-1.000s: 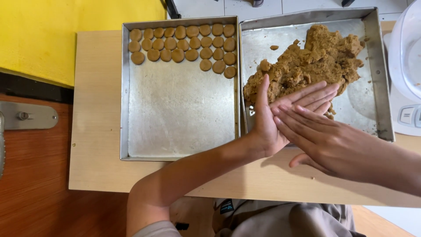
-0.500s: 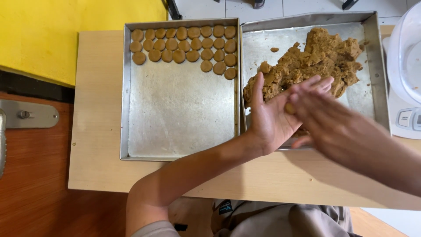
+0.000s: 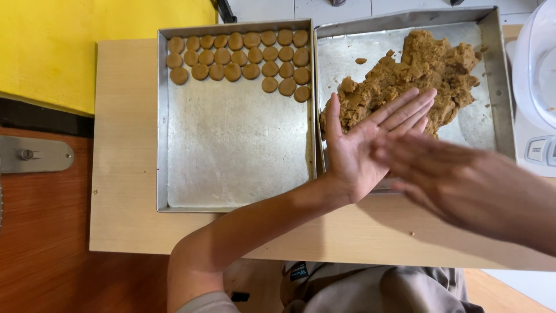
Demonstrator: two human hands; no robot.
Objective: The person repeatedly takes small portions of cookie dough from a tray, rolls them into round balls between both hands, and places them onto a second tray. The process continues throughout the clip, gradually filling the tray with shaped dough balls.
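Fingers [image 3: 405,110] over dough [image 3: 417,69] — left tray [image 3: 237,156] mostly bare.

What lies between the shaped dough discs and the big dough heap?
In the head view, only bare tray floor and the two touching tray walls separate the dough discs from the dough heap; one small crumb lies there.

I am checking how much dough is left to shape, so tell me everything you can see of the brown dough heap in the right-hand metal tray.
The heap of brown dough is one lumpy, crumbly-looking mass, tan to mid-brown, with a rough, torn surface. It fills the middle and upper right of the square silver metal tray, leaving bare metal at the upper left and right edge. A small crumb lies apart to its left. The open left hand overlaps its lower left part; contact cannot be told.
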